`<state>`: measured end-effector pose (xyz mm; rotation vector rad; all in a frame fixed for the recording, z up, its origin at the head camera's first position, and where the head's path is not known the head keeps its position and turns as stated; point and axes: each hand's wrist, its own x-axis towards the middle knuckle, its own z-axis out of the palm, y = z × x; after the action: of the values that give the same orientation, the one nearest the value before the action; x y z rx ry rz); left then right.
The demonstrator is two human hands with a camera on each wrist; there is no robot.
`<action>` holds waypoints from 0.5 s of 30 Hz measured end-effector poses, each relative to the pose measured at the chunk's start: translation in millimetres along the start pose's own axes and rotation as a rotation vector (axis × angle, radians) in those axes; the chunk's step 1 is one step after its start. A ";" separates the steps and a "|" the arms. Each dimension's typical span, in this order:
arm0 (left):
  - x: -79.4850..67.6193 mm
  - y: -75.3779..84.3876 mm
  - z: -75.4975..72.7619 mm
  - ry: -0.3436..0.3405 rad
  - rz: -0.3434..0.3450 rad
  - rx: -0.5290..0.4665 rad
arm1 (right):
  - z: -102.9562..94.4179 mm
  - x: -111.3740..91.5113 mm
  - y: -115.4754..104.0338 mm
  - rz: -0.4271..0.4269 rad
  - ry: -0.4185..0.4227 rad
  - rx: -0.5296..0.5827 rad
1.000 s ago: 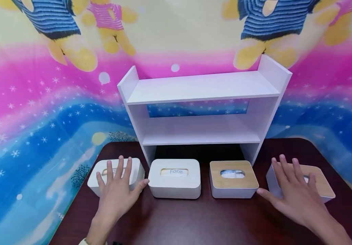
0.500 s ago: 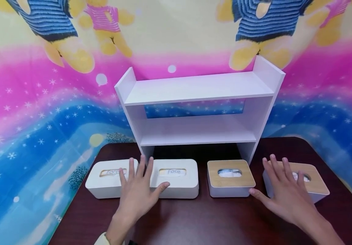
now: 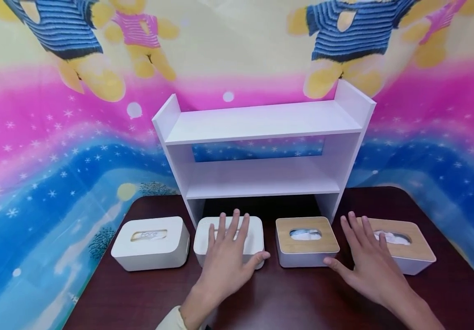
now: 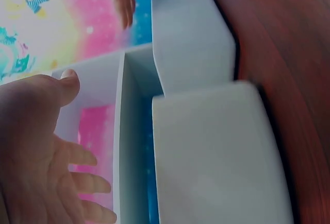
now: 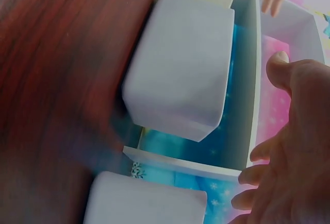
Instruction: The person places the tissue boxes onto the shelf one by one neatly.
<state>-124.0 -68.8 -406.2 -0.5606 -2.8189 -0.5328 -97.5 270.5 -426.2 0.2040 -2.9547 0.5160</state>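
Note:
My left hand, fingers spread and straight, hovers over the second white tissue box from the left and hides much of its top. In the left wrist view the palm faces the boxes without holding anything. My right hand is spread too, between a wood-topped tissue box and the rightmost wood-topped tissue box, overlapping the latter's left end. A first white tissue box, with a paper reading "Face" in its slot, sits at the far left. In the right wrist view the right hand is away from the boxes.
Behind the row stands a white shelf unit with two boards and raised sides. The boxes rest on a dark red-brown table. A colourful cloth backdrop with bears and snowflakes hangs behind.
My left hand has moved right, from the leftmost white tissue box to the second one. The right hand has drifted slightly left in view, along with the scene. The boxes stay in their row.

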 end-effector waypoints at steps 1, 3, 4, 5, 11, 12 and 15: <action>0.5 3.8 1.5 -0.004 0.009 -0.013 | 0.7 0.1 -1.0 -0.002 0.000 0.011; 1.6 11.3 4.2 -0.006 0.026 -0.046 | 1.8 0.1 -3.0 -0.003 -0.005 0.034; 2.3 15.0 5.4 -0.010 0.034 -0.064 | 2.2 -0.1 -4.0 -0.004 -0.004 0.046; 3.0 18.6 7.0 -0.013 0.044 -0.079 | 2.6 -0.4 -5.1 -0.007 -0.002 0.057; 6.0 38.2 15.8 -0.036 0.073 -0.183 | 4.5 -1.8 -10.0 0.010 -0.014 0.109; 6.1 40.9 17.4 -0.037 0.073 -0.211 | 4.9 -1.9 -10.4 0.019 -0.020 0.114; 6.0 48.0 22.4 -0.029 0.075 -0.290 | 6.3 -2.5 -11.1 0.044 -0.038 0.126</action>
<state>-113.1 -16.7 -410.3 -0.7293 -2.7513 -0.9333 -93.9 258.2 -428.9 0.1642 -2.9707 0.7131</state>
